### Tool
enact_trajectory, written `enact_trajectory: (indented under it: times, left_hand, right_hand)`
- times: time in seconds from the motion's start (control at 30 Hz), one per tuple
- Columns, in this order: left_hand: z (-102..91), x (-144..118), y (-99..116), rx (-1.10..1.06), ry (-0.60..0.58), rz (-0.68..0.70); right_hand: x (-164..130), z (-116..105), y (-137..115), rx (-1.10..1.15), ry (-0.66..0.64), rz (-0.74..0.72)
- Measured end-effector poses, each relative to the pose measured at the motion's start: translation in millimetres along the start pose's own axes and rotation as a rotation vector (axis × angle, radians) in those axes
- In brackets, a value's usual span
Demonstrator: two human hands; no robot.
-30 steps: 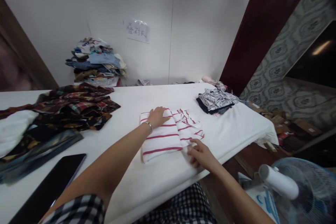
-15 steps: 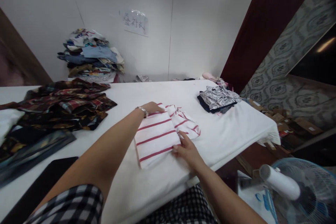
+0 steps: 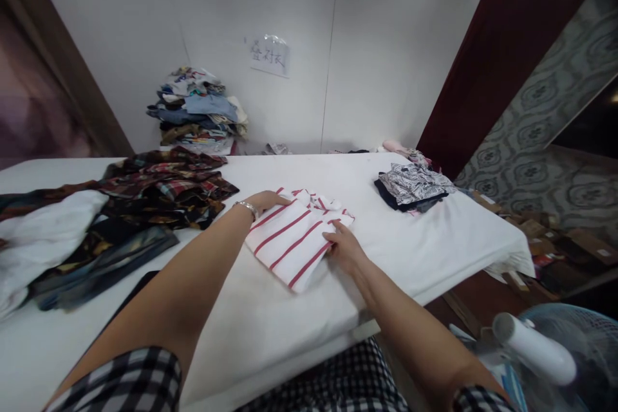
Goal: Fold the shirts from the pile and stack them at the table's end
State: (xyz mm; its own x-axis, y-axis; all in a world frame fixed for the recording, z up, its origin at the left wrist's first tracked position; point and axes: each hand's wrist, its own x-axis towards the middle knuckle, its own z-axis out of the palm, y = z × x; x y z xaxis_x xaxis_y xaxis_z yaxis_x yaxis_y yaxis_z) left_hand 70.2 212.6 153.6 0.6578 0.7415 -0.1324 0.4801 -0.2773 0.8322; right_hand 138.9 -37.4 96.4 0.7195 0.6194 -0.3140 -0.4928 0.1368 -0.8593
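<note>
A folded white shirt with red stripes [image 3: 295,238] lies near the middle of the white table [image 3: 270,328], a little toward the person's side, turned at a slant. The left hand [image 3: 268,200] rests at the shirt's far left edge, its fingers lying flat and close together on the cloth; whether they grip a fold underneath I cannot tell, since the fingertips run under the rumpled collar end. A thin bracelet [image 3: 247,206] sits on that wrist. The right hand [image 3: 344,247] presses on the near right edge of the shirt, fingers stretched out and a little spread, the tips touching the striped cloth, nothing closed in them as far as I can see.

To the left of the shirt, apart from it, a heap of dark plaid and patterned clothes [image 3: 159,196] sprawls over the table, with something white [image 3: 43,238] lying against it at the far left. On the right, well away from the hands, a small folded pile with a black-and-white print on top [image 3: 412,183] sits by the table's far corner. Behind the table, against the wall, stands a tall stack of mixed clothes [image 3: 197,109], and a paper note [image 3: 269,56] is stuck to the wall above it. A fan [image 3: 555,354] stands low at the right, below the table edge
</note>
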Motion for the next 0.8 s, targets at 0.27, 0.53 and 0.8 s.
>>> enact_trajectory:
  times: [0.27,0.53,0.8]
  left_hand:
    - [-46.8,-26,59,-0.465,0.047,0.279]
    - [-5.6,-135,-36,-0.123,-0.021,0.35]
    - [15.0,-189,-90,-0.045,-0.141,0.251]
  right_hand:
    - [33,17,-128,-0.222,-0.041,-0.561]
    - [-6,-64,-45,-0.642,-0.134,-0.514]
    - [-46,-110,1,-1.016,-0.254,-0.444]
